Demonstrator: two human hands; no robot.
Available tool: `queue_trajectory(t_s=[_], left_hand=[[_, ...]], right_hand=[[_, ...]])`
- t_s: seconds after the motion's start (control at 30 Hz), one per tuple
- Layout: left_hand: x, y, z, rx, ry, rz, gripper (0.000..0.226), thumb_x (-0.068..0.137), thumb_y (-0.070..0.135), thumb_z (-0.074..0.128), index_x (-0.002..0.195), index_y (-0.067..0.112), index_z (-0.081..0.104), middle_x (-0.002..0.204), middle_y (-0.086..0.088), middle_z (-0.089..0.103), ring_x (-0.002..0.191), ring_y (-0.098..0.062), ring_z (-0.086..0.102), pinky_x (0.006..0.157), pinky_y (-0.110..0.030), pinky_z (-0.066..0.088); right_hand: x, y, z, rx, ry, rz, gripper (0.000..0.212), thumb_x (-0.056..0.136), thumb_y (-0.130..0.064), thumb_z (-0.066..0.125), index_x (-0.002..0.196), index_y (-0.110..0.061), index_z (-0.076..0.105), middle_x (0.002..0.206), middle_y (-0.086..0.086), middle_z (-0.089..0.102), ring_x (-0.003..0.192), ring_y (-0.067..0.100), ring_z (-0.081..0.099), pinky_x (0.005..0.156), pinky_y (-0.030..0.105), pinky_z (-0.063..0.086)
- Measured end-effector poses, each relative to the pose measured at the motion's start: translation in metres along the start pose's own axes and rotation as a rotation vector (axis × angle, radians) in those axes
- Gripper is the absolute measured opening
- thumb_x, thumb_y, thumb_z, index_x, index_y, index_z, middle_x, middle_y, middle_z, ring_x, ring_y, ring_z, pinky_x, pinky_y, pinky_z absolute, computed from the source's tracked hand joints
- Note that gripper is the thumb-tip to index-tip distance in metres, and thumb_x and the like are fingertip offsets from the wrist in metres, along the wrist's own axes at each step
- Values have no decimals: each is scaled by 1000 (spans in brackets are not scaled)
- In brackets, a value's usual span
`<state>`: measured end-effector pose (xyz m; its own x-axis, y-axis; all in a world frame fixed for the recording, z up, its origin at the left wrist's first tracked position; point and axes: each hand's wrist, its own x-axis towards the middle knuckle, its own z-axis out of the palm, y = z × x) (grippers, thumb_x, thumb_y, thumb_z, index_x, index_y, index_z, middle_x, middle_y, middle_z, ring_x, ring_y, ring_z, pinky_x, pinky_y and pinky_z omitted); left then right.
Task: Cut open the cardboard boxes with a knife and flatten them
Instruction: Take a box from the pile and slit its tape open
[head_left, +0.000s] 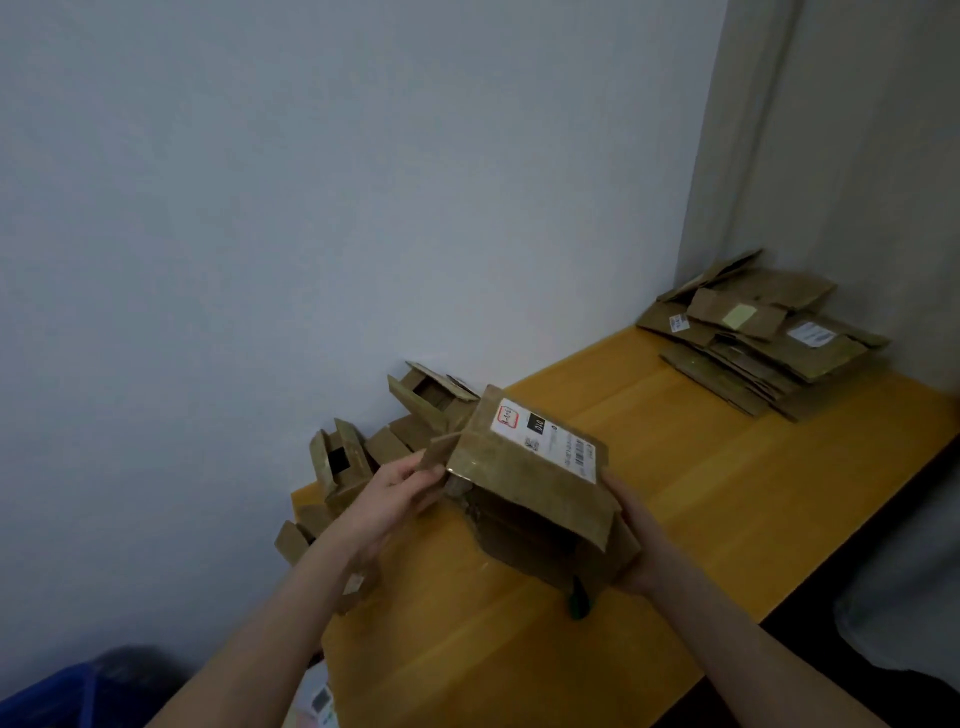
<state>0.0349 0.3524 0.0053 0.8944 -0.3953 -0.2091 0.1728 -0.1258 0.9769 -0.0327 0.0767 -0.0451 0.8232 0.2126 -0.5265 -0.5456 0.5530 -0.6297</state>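
**Both hands on one box, mid-table**

Cardboard box (540, 499) held just above the yellow table (727, 478), roughly centre of the view. Top face tilted toward camera, white shipping label (550, 441) on it, barcode visible, text too small to read. Near end of the box looks open, dark inside.

Left hand (384, 499): fingers pinched on a loose flap (439, 451) at the box's left end, flap sticking up and out.

Right hand (641, 540): wrapped around the near-right corner of the box, fingers mostly hidden under the cardboard, thumb along the side. Closed on the box as far as I can tell.

Small dark green object (579, 603) pokes out below the box near the right hand; can't tell what it is, or whether it's held.

Left of the box, against the wall (311, 208): pile of uncut boxes (363, 457), flaps up, some open.

Far right corner of the table: stack of flattened boxes (763, 338), several with labels.

Blue bin (57, 696) at near-left, below table level.
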Motion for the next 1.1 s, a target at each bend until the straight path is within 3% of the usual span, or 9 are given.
queue_trajectory(t_s=[0.07,0.13,0.23,0.33,0.53,0.67,0.8,0.9,1.1], left_hand=[[-4,2,-14,44,-148,-57,49,92,-8,45,131,18,58,132,-1,62,124,-16,56,104,-35,45],[-6,0,-27,50,-260,-141,60,86,-8,44,140,19,49,137,0,58,128,-16,53,108,-38,43],[-2,-5,-27,17,-95,-209,64,87,21,60,147,22,38,143,0,52,133,-22,46,109,-46,38],[2,-3,-10,-58,58,-221,56,86,43,63,138,28,46,129,-1,62,119,-21,57,92,-43,50],[-1,-13,2,-110,169,-66,46,88,18,67,130,30,53,110,-7,72,100,-23,70,79,-37,59],[-1,-13,4,10,224,98,34,90,5,64,118,23,62,110,-4,70,99,-21,70,74,-29,59],[3,-14,2,401,344,303,23,89,3,64,102,22,64,122,-2,58,101,-6,60,81,-16,54],[2,-20,4,775,358,463,20,87,7,68,98,24,65,125,10,50,98,-3,56,82,-10,49],[1,-30,4,964,437,507,17,86,8,70,102,12,71,128,-4,58,95,-16,64,84,-25,52]], right_hand=[[3,-3,-2,7,36,-57,55,75,-51,67,117,-16,66,107,16,67,98,34,62,76,40,51],[9,-4,-9,-59,74,-108,81,50,-44,85,121,-12,63,119,16,65,109,35,60,84,46,52],[13,-7,-10,-194,63,-222,92,43,-31,84,129,-15,58,121,11,66,117,36,56,95,48,47],[12,-9,-1,-282,-51,-286,91,43,-21,83,129,-24,55,117,8,68,109,30,64,82,40,55],[17,-7,5,-529,-62,-285,133,37,-30,95,151,-30,26,136,-1,54,119,21,57,92,39,53],[12,-11,3,-638,-43,-264,114,58,-21,91,148,-39,25,137,-8,49,120,18,55,90,35,51],[9,-17,0,-288,-65,-131,68,75,-55,72,136,-33,51,133,-2,56,121,30,53,100,46,45],[7,-27,6,-260,98,-68,45,92,-56,46,117,-21,59,123,5,58,111,31,58,92,44,49],[11,-34,13,-445,148,5,68,74,-50,69,130,-15,53,124,7,58,107,30,62,86,40,55]])
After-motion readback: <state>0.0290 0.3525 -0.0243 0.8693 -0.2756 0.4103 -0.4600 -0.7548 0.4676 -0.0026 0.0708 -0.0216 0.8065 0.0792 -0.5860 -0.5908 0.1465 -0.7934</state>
